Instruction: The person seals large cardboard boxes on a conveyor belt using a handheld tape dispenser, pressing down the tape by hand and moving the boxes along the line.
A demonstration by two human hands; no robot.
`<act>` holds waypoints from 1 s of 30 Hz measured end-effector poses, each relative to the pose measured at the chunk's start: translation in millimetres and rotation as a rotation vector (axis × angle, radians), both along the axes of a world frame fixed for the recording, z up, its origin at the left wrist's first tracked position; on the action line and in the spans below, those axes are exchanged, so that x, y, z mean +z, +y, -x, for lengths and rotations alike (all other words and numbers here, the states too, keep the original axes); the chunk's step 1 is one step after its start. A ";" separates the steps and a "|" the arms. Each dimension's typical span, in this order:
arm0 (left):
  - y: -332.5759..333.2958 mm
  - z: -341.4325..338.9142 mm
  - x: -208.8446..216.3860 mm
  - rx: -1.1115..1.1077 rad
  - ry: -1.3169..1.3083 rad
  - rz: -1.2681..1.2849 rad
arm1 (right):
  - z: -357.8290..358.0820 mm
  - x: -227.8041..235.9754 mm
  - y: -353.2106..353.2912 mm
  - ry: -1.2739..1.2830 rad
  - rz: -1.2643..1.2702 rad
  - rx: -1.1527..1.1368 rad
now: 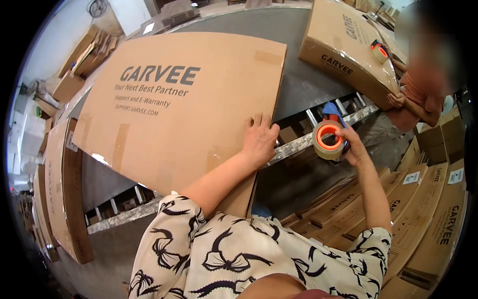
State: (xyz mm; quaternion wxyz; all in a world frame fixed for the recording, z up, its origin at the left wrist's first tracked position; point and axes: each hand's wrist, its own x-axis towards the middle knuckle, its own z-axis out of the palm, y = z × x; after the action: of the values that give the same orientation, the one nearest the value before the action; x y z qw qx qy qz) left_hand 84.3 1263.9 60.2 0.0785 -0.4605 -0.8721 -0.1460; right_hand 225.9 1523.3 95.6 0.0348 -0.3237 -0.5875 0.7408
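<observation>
Sleeves frame my hands: left hand (260, 140) flat, open, pinning the cardboard box (179, 107) on the surface (303, 79); right hand (354, 147) grips the tape roll (328, 139) beside its edge. Best pressed firmly, tape drawn straight.

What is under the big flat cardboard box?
Under the flat cardboard box a grey conveyor belt and metal rollers show beside it. What lies directly beneath the box is covered.

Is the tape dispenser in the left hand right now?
No, the right hand holds the tape dispenser; the left hand lies flat on the large cardboard box.
</observation>
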 end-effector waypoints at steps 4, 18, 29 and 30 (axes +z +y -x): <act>1.4 7.7 -7.7 0.022 0.060 -0.178 | 64.2 47.2 -9.6 -0.039 -0.538 0.390; 0.4 17.3 -11.2 -0.016 -0.030 -0.188 | 176.2 96.2 -55.0 -0.003 -0.951 0.687; -0.9 17.3 -8.2 -0.028 -0.119 -0.223 | 146.0 69.6 -30.8 -0.058 -1.044 0.723; -0.2 17.6 -8.3 -0.042 -0.111 -0.244 | 145.8 70.6 -30.3 -0.042 -1.078 0.732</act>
State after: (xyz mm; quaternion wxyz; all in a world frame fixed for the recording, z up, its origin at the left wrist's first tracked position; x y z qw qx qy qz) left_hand 66.7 1263.7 51.9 0.0824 -0.4570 -0.8409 -0.2777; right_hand 80.1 1492.9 166.2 -0.0738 -0.0542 -0.9496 0.2998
